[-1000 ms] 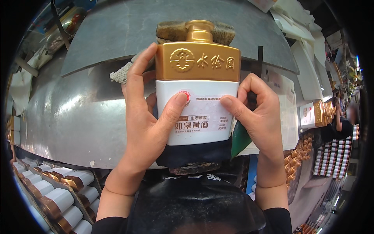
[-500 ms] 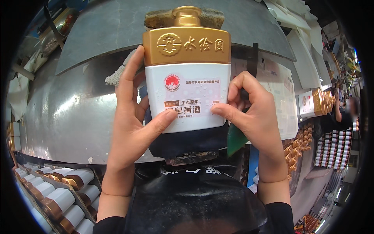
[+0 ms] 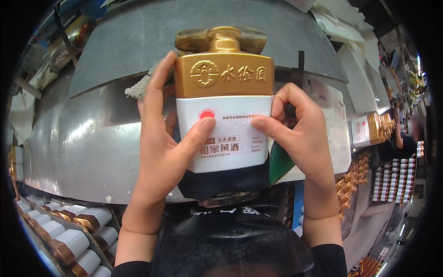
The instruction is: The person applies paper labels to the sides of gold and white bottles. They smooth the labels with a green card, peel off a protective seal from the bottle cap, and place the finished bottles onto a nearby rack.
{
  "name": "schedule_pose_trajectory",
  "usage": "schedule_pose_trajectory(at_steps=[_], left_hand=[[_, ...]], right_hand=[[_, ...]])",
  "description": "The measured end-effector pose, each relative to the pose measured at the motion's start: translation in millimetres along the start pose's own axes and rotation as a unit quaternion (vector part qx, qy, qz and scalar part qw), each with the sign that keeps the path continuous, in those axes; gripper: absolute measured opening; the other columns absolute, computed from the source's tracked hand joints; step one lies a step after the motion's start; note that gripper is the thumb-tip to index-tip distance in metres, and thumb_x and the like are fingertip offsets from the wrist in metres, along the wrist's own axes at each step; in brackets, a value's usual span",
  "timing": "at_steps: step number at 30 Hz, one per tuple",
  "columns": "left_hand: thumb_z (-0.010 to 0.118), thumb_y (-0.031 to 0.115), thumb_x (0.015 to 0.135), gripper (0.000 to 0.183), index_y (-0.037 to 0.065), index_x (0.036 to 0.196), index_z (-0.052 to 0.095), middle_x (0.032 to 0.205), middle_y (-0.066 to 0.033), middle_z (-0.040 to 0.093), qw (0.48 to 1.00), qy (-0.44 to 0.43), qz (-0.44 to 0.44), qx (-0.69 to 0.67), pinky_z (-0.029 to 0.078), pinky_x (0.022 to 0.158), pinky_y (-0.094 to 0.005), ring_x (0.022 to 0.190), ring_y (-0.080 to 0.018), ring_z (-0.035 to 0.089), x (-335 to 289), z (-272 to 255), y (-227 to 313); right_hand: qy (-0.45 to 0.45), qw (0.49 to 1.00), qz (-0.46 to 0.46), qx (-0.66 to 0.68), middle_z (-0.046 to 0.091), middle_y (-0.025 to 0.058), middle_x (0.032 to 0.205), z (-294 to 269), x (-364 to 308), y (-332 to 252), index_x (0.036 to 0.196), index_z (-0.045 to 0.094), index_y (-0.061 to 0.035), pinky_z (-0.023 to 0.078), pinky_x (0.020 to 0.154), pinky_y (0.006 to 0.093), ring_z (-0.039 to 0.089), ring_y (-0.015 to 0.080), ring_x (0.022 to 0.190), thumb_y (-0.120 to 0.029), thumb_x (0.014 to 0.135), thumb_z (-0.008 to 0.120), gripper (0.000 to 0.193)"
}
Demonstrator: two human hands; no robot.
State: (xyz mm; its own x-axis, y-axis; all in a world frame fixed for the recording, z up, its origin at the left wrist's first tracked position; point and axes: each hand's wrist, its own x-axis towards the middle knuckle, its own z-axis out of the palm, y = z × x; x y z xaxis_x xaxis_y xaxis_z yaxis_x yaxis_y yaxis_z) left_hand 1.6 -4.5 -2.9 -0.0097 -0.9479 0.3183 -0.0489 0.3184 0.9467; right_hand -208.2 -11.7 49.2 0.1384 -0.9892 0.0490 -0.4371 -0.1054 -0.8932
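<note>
With the bottle's white body as the centre of the dial, its gold shoulder and neck point to twelve; the bottle (image 3: 228,108) lies face up in the middle of the bench, its underside out of sight and its lower end overlapping a dark pad (image 3: 214,183) at six. The left hand (image 3: 161,138), at eight to nine o'clock, is spread wide, its thumb laid on the clear label (image 3: 237,134) and covering part of a red emblem, its forefinger running up the left edge towards eleven; the other fingers are largely hidden behind it, so whether they grip the bottle's back I cannot tell. The right hand (image 3: 300,131), at three o'clock, has its fingers curled in around a green blade (image 3: 280,165) that slants down to about five, while its thumb tip rests on the label's right side; the blade's upper part is lost behind the hand. Beyond the neck at twelve sits a worn brownish block (image 3: 254,40), its middle blocked by the neck. A pale knitted cloth (image 3: 137,88) shows at ten, partly behind the left hand. At two to three, sheets (image 3: 334,122) lie partly covered by the right hand. White-and-gold bottles (image 3: 69,242) at seven to eight are cut off by the dark fisheye rim. Far off at three, another person (image 3: 406,143) is small and blurred, what they handle being hard to make out. At six, a black apron (image 3: 230,240) runs out of view.
</note>
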Motion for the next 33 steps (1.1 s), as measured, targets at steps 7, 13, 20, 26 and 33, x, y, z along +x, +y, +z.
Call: schedule_pose_trajectory(at_steps=[7,13,20,26,33], left_hand=[[0.072,0.025,0.083,0.089,0.002,0.153,0.022,0.147,-0.0165,0.038,0.998,0.002,-0.029,-0.063,0.037,0.109,-0.0405,0.136,-0.0285,0.038,-3,-2,6],[0.075,0.027,0.078,0.097,0.003,0.153,0.02,0.152,-0.0161,0.032,0.994,-0.031,-0.065,-0.078,0.037,0.112,-0.0449,0.142,-0.0305,0.031,-23,-9,5],[0.074,0.022,0.082,0.091,0.008,0.154,0.021,0.148,-0.0156,0.029,0.993,-0.056,-0.055,-0.09,0.042,0.109,-0.0476,0.139,-0.0298,0.034,-23,-15,-2],[0.072,0.017,0.08,0.091,0.004,0.154,0.02,0.151,-0.016,0.029,0.995,-0.046,-0.031,-0.087,0.036,0.112,-0.0443,0.14,-0.0281,0.033,-27,-2,-1],[0.071,0.01,0.078,0.092,0.004,0.154,0.02,0.153,-0.0158,0.03,0.995,-0.036,-0.059,-0.078,0.033,0.114,-0.0421,0.14,-0.0267,0.033,-31,-5,4]], right_hand=[[-0.013,0.998,0.014,0.059,0.051,-0.0043,0.069,-1,-2,5,0.079,0.051,-0.0053,0.038,0.054,0.0193,0.045,0.0018,0.063,-0.015,0.078,0.082,0.032],[-0.053,0.998,0.039,-0.023,0.052,-0.0041,0.072,-3,-15,-1,0.08,0.052,-0.0061,0.038,0.056,0.0187,0.046,0.0018,0.064,-0.015,0.078,0.083,0.032],[-0.036,0.996,0.015,0.081,0.057,-0.0014,0.073,-17,-5,17,0.082,0.058,-0.0059,0.042,0.057,0.0185,0.051,0.0032,0.062,-0.014,0.085,0.075,0.019],[0.098,0.979,0.023,0.176,0.056,0.0012,0.09,-65,7,38,0.111,0.055,-0.004,0.046,0.069,0.0203,0.055,0.0067,0.079,-0.025,0.096,0.061,0.026],[0.07,0.982,-0.173,-0.042,0.059,0.0055,0.105,-39,-24,-8,0.115,0.055,-0.0003,0.048,0.089,0.0239,0.058,0.0114,0.098,-0.001,0.077,0.08,0.045]])
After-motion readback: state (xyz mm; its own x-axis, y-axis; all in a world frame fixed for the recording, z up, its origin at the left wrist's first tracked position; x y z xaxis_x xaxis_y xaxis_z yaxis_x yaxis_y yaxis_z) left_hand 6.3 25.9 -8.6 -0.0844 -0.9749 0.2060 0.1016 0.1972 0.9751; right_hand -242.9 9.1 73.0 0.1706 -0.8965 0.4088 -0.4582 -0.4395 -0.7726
